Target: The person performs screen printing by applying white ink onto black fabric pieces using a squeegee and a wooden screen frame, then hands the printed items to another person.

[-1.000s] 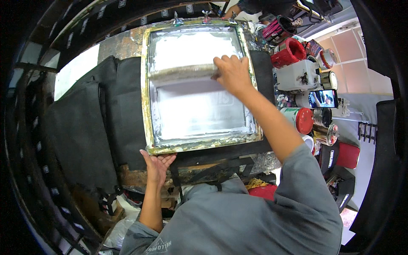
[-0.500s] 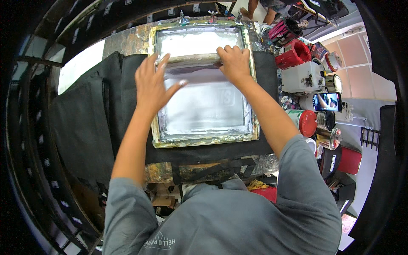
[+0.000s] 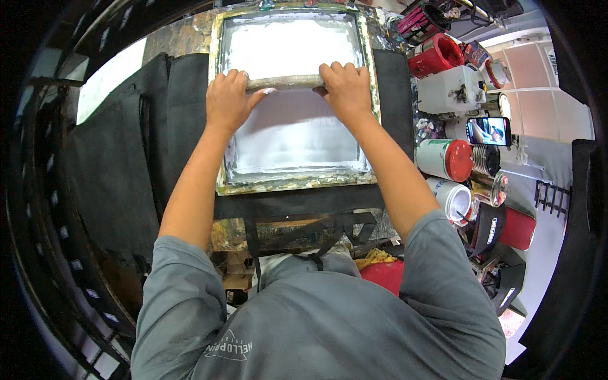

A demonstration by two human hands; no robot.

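A squeegee [image 3: 285, 82] with a long, stained handle lies crosswise inside a screen printing frame [image 3: 297, 183]. My left hand [image 3: 229, 101] is closed round its left end, the thumb along the near side. Around the right end my right hand [image 3: 346, 92] is closed too. White ink [image 3: 291, 47] covers the mesh beyond the squeegee, while the mesh [image 3: 291, 139] on the near side looks greyish white. Smears of ink coat the frame's rails. Under the frame lies black fabric [image 3: 392, 126], with a strap hanging at the near edge.
Folded black fabric [image 3: 107, 164] is stacked at the left. Along the right stand a red tub [image 3: 437, 56], a white container [image 3: 446, 90], a red-lidded tub [image 3: 457, 159], an open white tub [image 3: 453, 199] and a lit phone [image 3: 487, 131]. A paint-stained table [image 3: 228, 235] shows at the near edge.
My left hand, with fingers spread before, has closed round the squeegee's left end. My right hand keeps its grip. The whole view has shifted, so the frame appears higher.
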